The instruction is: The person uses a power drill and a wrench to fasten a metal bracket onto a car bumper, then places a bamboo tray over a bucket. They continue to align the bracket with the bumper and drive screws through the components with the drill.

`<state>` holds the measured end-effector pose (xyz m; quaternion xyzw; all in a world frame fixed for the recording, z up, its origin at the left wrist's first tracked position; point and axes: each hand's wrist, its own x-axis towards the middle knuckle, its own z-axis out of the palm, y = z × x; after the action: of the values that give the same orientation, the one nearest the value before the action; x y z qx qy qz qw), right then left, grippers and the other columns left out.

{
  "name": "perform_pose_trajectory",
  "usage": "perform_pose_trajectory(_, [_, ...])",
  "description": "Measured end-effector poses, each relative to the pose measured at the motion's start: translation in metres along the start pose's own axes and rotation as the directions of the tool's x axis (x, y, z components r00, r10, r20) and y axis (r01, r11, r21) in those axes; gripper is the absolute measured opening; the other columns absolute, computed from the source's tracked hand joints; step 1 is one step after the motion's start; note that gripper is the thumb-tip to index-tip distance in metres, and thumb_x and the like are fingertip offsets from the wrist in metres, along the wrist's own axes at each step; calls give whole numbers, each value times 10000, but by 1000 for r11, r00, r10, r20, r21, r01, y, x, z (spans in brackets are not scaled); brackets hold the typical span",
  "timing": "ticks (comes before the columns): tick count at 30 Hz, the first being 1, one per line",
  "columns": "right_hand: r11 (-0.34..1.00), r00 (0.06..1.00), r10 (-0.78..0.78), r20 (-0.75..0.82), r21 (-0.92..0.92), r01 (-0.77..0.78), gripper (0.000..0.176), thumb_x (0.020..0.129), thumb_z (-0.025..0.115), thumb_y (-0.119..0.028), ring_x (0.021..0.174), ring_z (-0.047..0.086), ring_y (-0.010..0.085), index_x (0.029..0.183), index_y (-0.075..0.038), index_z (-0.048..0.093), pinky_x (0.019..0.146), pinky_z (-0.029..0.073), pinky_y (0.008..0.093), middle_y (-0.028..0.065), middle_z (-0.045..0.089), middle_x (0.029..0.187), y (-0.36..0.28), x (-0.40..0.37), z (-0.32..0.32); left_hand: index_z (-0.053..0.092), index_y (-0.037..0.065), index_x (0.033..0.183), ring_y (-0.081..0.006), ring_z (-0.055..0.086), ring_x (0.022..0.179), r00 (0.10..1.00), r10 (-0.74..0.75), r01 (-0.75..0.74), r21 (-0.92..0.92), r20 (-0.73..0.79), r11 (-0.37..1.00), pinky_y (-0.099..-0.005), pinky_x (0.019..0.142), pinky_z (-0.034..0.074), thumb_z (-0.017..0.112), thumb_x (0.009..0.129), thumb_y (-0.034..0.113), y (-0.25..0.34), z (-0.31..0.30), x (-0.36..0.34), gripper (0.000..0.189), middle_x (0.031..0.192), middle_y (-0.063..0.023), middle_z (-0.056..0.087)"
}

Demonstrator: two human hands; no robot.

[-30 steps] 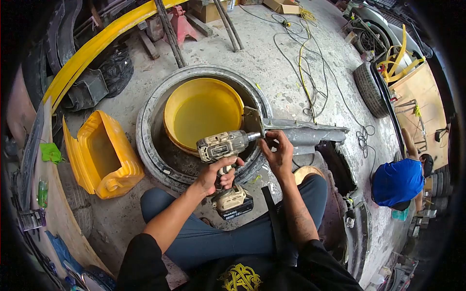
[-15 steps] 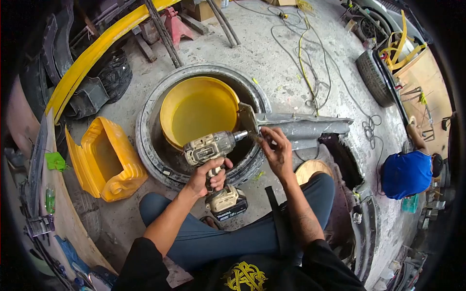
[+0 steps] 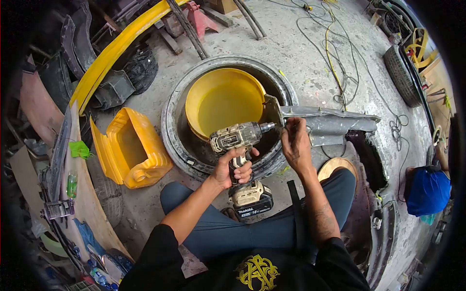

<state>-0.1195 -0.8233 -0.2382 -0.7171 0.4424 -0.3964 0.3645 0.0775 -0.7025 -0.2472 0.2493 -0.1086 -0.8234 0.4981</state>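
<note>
My left hand is wrapped around the handle of a cordless impact driver with a black battery at its base. The driver's socket end points right, close to the end bracket of a long grey part. Just right of the socket, my right hand has its fingers drawn together at the bracket's lower edge. Whatever those fingers hold, if anything, is hidden. Behind the driver, a yellow basin of cloudy liquid sits within a large round grey-rimmed tub; the bracket end overlaps the rim.
A cut yellow jerrycan stands at the left. Cables lie across the floor at upper right, near a tyre. A red jack stand is at the back. A person in blue crouches at far right.
The view has swung, so the scene sits further right. My right hand's fingers have turned downward and closed together near the bracket. My left hand keeps hold of the impact driver.
</note>
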Motion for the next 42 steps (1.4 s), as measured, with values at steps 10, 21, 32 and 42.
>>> perform_pose_trajectory(10, [998,997,-4,-71,-63,-1,195,899,597,-25,555,500,273,1035,4,460,547,407,384,150,525,655,1,6,3,491,13,1256,-131,463,442,975,152,-125,165,-160,978,-287,456,431,548,960,327,-1,-4,-34,435,758,-179,625])
perform_pose_trajectory(21, [995,997,61,-46,82,-57,254,899,644,-85,599,484,111,1113,20,555,560,408,282,60,573,718,1,-3,5,619,13,898,-128,509,459,886,271,-43,515,-377,856,-266,466,427,605,949,345,3,10,-29,336,629,-115,615])
perform_pose_trajectory(32, [860,957,163,240,441,-257,511,864,769,-135,747,601,85,1310,14,568,737,459,218,43,665,947,-35,-30,-6,541,-27,1195,-133,416,380,971,181,-112,365,-159,924,-262,376,387,544,964,237,3,8,-29,351,601,-141,557])
perform_pose_trajectory(42, [660,899,353,259,613,-436,281,959,663,-189,494,440,47,1113,46,651,472,353,210,-33,517,596,-33,-32,9,554,-56,1175,-202,659,589,927,348,-235,507,-140,829,-322,532,551,608,938,243,-5,18,-22,385,855,-181,682])
